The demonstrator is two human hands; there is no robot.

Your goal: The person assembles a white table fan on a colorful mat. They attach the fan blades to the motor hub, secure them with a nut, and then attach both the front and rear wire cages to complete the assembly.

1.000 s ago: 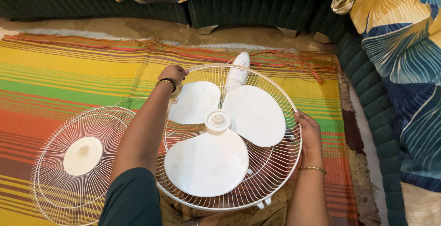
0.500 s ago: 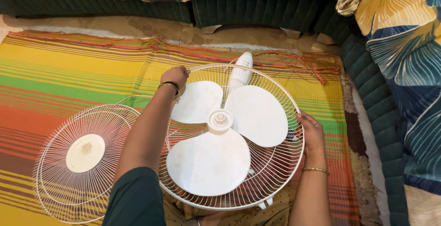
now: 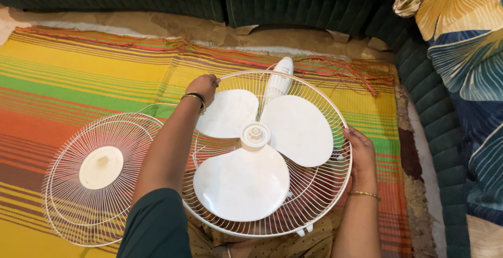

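Left arm reaches forward across the fan, elbow low, wrist bangles showing. Left hand [image 3: 203,86] is curled on the rear guard [image 3: 319,195] rim at its far-left edge; grip closed around the wire ring, fingers wrapped over the top.

Right forearm comes up along the guard's right side. Right hand [image 3: 359,152] lies flat against the rim at mid-right, fingers extended along the wire and touching it. Can't tell whether they actually curl round the ring, so that grip is unclear.

The rear guard is a white wire bowl, open face up toward the camera, lying roughly flat and tipped slightly toward the person. Inside it: three white blades [image 3: 242,182] on a hub cap [image 3: 255,134] at the guard's centre, hub axis pointing up. One blade points toward the person, two point away, left and right.

White motor housing [image 3: 279,80] sticks out past the guard's far rim, long axis running away from the person.

The two grips sit on opposite sides of the ring, so the guard spans between the hands, blades and hub in the middle.

Front grille [image 3: 78,205], with a round white centre disc [image 3: 101,167], lies flat just left of the guard, its right edge overlapped by the guard and the left arm. Both rest on a striped mat [image 3: 68,80]. Green quilted cushions [image 3: 293,9] run beyond the guard and along its right.
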